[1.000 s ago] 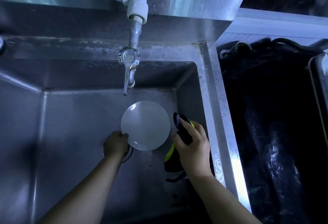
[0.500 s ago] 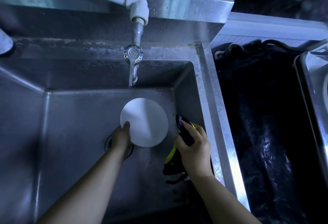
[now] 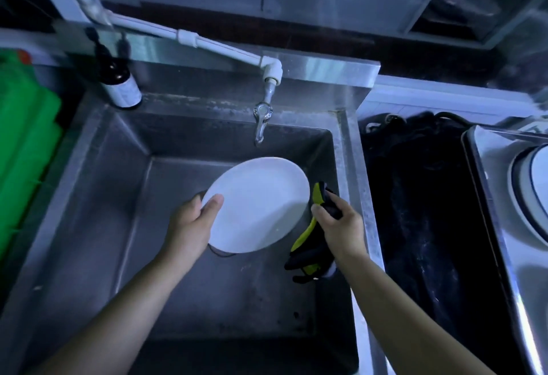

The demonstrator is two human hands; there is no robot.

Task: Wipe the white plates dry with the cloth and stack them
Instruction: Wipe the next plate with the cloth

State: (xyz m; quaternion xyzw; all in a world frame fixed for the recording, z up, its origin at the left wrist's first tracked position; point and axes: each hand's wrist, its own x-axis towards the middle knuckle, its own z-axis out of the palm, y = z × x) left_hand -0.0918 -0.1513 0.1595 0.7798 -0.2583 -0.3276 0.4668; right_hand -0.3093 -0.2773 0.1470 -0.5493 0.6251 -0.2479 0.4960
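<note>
Over the sink (image 3: 98,184), the left hand (image 3: 189,226) grips the plate (image 3: 261,202); the right hand (image 3: 341,226) clutches the cloth (image 3: 308,250) by the right wall.

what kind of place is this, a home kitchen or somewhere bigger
Probably a commercial kitchen's washing-up area rather than a home: a deep steel sink, a plain tap fed by an exposed white pipe along the wall, and a large steel tray off to the right.

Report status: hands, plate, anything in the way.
Left hand grips white plate by its rim, tilted over sink. Right hand grips cloth beside plate's right edge. Nothing between cloth and plate.
</note>
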